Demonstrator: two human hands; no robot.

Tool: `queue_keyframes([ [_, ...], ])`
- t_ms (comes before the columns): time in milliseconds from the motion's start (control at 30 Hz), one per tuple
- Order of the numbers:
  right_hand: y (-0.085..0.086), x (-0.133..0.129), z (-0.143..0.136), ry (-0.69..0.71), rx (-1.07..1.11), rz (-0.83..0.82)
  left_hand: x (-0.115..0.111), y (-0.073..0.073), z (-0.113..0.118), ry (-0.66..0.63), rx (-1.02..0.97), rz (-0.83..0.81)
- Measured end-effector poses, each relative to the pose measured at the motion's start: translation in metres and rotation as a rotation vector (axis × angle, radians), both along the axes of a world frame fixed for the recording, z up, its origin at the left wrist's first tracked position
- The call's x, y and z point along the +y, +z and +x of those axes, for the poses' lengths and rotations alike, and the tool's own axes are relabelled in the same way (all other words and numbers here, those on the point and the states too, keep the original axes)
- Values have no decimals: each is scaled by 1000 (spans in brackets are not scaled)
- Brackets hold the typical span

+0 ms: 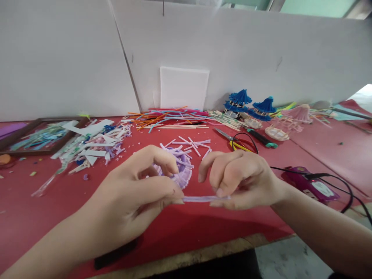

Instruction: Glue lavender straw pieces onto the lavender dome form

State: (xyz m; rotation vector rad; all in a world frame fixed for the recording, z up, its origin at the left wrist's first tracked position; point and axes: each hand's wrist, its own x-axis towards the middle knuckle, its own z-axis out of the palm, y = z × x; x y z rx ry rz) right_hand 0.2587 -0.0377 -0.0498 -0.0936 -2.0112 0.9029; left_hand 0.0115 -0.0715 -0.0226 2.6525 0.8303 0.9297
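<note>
My left hand (pixel 145 182) pinches the left end of a thin lilac strip (pixel 197 199) between thumb and fingers. Its other end is gripped by my right hand (pixel 241 176), so the strip lies level between the two, above the near part of the red tabletop. Just behind my left hand is a round lilac piece built of similar strips (pixel 184 178), partly hidden by the fingers. Short cut lilac strips (pixel 197 144) are scattered beyond it.
Scissors with yellow handles (pixel 236 143) and a black-and-green tool (pixel 263 138) lie back right, before blue-roofed models (pixel 238 101). A purple device (pixel 312 184) trails black cables. Scraps (pixel 95 143) and a brown frame (pixel 68 140) are left; long coloured sticks (pixel 171 116) lie behind.
</note>
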Motion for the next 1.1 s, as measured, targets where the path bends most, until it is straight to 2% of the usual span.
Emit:
queue_keyframes([
  [133,-3,-2,2,70,-68,-47,1,-4,-4,4,40,14],
  [400,7,-1,8,92,-171,33,6,-3,-9,-26,90,121],
  [500,3,-2,8,4,-144,50,8,-2,-10,-45,75,157],
  [633,-8,-8,3,-214,-49,78,8,-3,-9,-27,36,187],
  [700,-12,-12,-3,-258,-52,107,7,-3,-8,-24,36,186],
  [800,-12,-16,-12,-199,-40,142,7,-4,-6,-39,44,185],
  [900,-10,-18,-18,-141,-11,97,7,-4,-7,-47,50,177],
  [1100,-8,-18,-14,-88,-48,83,7,-8,-9,-14,56,138],
])
